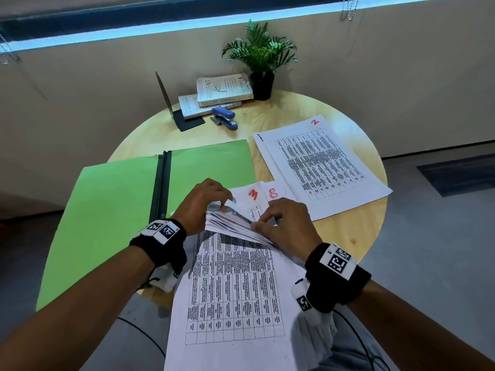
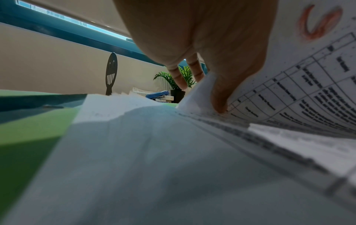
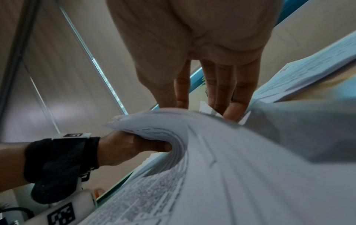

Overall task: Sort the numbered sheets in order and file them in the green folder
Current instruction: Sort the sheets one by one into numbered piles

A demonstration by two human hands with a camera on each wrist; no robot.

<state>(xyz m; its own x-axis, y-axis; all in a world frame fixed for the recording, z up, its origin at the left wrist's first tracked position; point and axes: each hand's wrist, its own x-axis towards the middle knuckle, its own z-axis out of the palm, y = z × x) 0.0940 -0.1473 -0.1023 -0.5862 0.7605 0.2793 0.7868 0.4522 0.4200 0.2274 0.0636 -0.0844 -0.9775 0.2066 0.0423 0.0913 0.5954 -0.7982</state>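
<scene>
A green folder (image 1: pixel 107 210) lies open on the left of the round table. In front of it, a pile of printed table sheets (image 1: pixel 235 290) hangs over the table's near edge. My left hand (image 1: pixel 222 203) grips the far ends of several sheets, bent back into a curled bundle (image 1: pixel 233 223). Its thumb (image 2: pixel 219 97) presses on the printed side. My right hand (image 1: pixel 263 218) pinches the bundle's edges from the right. Beyond the hands show a sheet marked red 3 (image 1: pixel 250 195) and one marked 8 (image 1: pixel 273 192). To the right lies a sheet marked 2 (image 1: pixel 321 167) on top of another.
At the back of the table (image 1: pixel 348 231) stand a blue stapler (image 1: pixel 224 117), two stacked books (image 1: pixel 222 89), a black bookend (image 1: pixel 174 108) and a potted plant (image 1: pixel 261 54). The wall runs close behind. Floor lies beyond the table's right edge.
</scene>
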